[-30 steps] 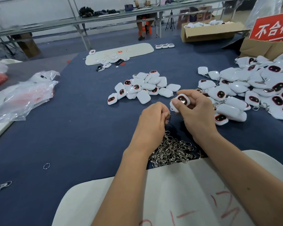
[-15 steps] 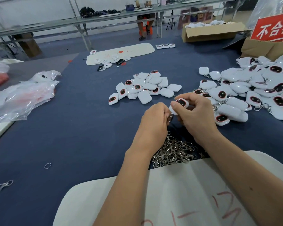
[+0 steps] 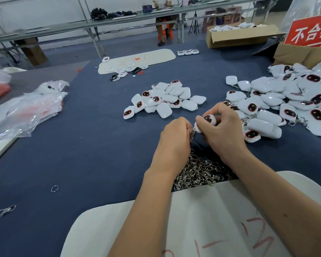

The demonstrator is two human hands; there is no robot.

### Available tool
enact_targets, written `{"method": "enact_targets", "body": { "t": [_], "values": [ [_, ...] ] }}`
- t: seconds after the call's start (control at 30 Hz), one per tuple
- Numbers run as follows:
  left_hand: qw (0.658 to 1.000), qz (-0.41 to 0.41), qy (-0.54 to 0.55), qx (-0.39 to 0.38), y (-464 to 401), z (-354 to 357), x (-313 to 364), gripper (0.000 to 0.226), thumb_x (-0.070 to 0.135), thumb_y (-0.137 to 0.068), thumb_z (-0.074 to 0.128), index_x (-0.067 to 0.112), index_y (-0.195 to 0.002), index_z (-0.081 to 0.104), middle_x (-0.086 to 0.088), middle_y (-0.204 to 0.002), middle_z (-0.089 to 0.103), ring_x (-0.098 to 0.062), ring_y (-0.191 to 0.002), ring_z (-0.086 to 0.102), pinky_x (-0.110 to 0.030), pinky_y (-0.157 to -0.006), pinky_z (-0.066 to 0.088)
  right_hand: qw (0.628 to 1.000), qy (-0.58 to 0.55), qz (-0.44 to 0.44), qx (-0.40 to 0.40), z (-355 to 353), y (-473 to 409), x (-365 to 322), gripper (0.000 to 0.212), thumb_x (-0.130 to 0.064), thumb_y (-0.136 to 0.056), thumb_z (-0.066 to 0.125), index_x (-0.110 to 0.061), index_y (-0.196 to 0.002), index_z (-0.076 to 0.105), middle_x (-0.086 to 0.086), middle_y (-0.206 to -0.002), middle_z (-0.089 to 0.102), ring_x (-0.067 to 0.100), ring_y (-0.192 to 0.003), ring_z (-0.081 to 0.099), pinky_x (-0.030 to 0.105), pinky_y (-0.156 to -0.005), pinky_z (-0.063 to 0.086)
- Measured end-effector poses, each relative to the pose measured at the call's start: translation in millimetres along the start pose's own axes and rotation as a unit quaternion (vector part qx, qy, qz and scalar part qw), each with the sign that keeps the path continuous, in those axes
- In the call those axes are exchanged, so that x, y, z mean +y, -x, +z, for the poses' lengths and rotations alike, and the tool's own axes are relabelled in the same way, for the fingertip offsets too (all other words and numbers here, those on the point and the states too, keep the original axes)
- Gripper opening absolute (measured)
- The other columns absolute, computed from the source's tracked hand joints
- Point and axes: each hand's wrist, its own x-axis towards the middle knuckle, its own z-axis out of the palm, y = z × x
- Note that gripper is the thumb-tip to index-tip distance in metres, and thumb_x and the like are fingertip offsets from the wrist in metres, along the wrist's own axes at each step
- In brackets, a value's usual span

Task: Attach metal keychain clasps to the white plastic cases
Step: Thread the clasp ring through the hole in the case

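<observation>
My right hand (image 3: 222,130) grips a white plastic case (image 3: 208,120) with a dark red-rimmed window, held above the blue table. My left hand (image 3: 176,134) pinches a metal clasp (image 3: 193,134) against the case's lower left corner; most of the clasp is hidden by my fingers. Below both hands lies a heap of loose metal clasps (image 3: 198,170). A pile of bare white cases (image 3: 163,100) sits just beyond my hands. To the right spreads a larger pile of cases with clasps on them (image 3: 289,102).
A white board with red marks (image 3: 202,223) lies at the near edge under my forearms. Clear plastic bags (image 3: 26,108) sit at the left. A loose ring (image 3: 54,188) and a stray clasp (image 3: 5,211) lie at near left. Cardboard boxes (image 3: 239,36) and a red sign (image 3: 309,32) stand at the back right.
Both hands stay together at the same spot. The case in my right hand has turned slightly and sits closer to my left fingers.
</observation>
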Motion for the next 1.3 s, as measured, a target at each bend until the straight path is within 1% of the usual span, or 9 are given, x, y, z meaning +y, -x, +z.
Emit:
{"method": "enact_targets", "body": {
  "t": [0.1, 0.2, 0.37, 0.6, 0.8, 0.97, 1.07, 1.13, 1.3],
  "values": [
    [1.0, 0.013, 0.016, 0.016, 0, 0, -2, 0.019, 0.01, -0.099, 0.044, 0.018, -0.084, 0.054, -0.001, -0.087, 0.061, -0.027, -0.081, 0.058, -0.053, -0.072, 0.051, 0.999, -0.036, 0.014, -0.002, 0, 0, 0, 0.023, -0.023, -0.086, 0.074, -0.009, -0.084, 0.056, 0.01, -0.062, 0.065, 0.014, -0.047, 0.051, 0.032, -0.047, 0.045],
    [0.996, 0.044, 0.05, 0.054, -1, 0, -2, 0.018, 0.012, -0.101, 0.052, 0.019, -0.087, 0.059, 0.006, -0.089, 0.062, -0.017, -0.085, 0.058, -0.042, -0.075, 0.051, 0.995, -0.091, 0.045, 0.001, -1, -1, -1, 0.022, -0.019, -0.087, 0.073, -0.008, -0.083, 0.054, 0.0, -0.051, 0.059, 0.014, -0.04, 0.046, 0.022, -0.039, 0.035],
    [0.992, 0.078, 0.076, 0.072, -4, -1, -3, 0.01, 0.005, -0.094, 0.066, 0.014, -0.094, 0.069, 0.007, -0.092, 0.067, -0.008, -0.088, 0.062, -0.032, -0.08, 0.053, 0.981, -0.175, 0.08, -0.01, -2, -3, -4, 0.021, -0.01, -0.093, 0.071, -0.01, -0.083, 0.052, -0.003, -0.05, 0.053, 0.013, -0.035, 0.038, 0.02, -0.037, 0.03],
    [0.986, 0.107, 0.067, 0.11, -4, -3, -8, 0.013, 0.005, -0.09, 0.069, 0.017, -0.089, 0.073, 0.011, -0.087, 0.07, -0.008, -0.086, 0.065, -0.034, -0.076, 0.055, 0.975, -0.202, 0.087, -0.031, -3, -2, -7, 0.026, -0.009, -0.094, 0.07, -0.014, -0.079, 0.05, -0.003, -0.048, 0.049, 0.011, -0.035, 0.037, 0.016, -0.036, 0.026],
    [0.992, 0.094, 0.03, 0.082, -2, -4, -8, 0.014, 0.004, -0.092, 0.064, 0.015, -0.088, 0.073, 0.009, -0.086, 0.07, -0.012, -0.084, 0.063, -0.045, -0.078, 0.053, 0.998, -0.055, -0.006, 0.003, -2, 3, -5, 0.026, -0.017, -0.089, 0.074, -0.008, -0.082, 0.051, 0.004, -0.055, 0.061, 0.012, -0.047, 0.048, 0.026, -0.046, 0.041],
    [0.997, 0.05, 0.032, 0.055, -3, -5, -10, 0.018, 0.003, -0.092, 0.066, 0.018, -0.085, 0.073, 0.009, -0.079, 0.07, -0.01, -0.077, 0.062, -0.036, -0.074, 0.053, 0.987, 0.086, -0.128, 0.039, 3, 11, -7, 0.03, -0.016, -0.085, 0.075, -0.012, -0.078, 0.045, -0.003, -0.056, 0.054, 0.009, -0.05, 0.046, 0.013, -0.052, 0.035],
    [0.991, 0.009, 0.116, 0.073, -3, -5, -7, 0.018, 0.0, -0.089, 0.07, 0.017, -0.084, 0.075, 0.012, -0.077, 0.072, -0.005, -0.076, 0.066, -0.018, -0.072, 0.052, 0.998, -0.039, -0.038, 0.009, 4, 7, -8, 0.028, -0.014, -0.089, 0.072, -0.006, -0.082, 0.047, 0.008, -0.057, 0.056, 0.013, -0.044, 0.042, 0.026, -0.046, 0.038],
    [0.984, -0.002, 0.151, 0.091, -4, -4, -3, 0.018, 0.002, -0.087, 0.074, 0.019, -0.084, 0.076, 0.018, -0.081, 0.073, 0.0, -0.08, 0.067, -0.009, -0.073, 0.049, 0.989, -0.143, 0.03, -0.003, 2, 4, -7, 0.024, -0.01, -0.092, 0.07, -0.005, -0.083, 0.048, 0.008, -0.053, 0.053, 0.016, -0.038, 0.04, 0.023, -0.04, 0.033],
    [0.959, -0.053, 0.258, 0.105, -6, -4, 1, 0.015, 0.005, -0.087, 0.077, 0.019, -0.09, 0.074, 0.006, -0.078, 0.077, -0.005, -0.077, 0.073, -0.012, -0.07, 0.051, 0.977, -0.203, 0.053, -0.045, 0, 0, -7, 0.021, -0.012, -0.096, 0.068, -0.023, -0.079, 0.062, 0.008, -0.057, 0.053, 0.014, -0.036, 0.038, 0.015, -0.037, 0.024]
  ]
}}
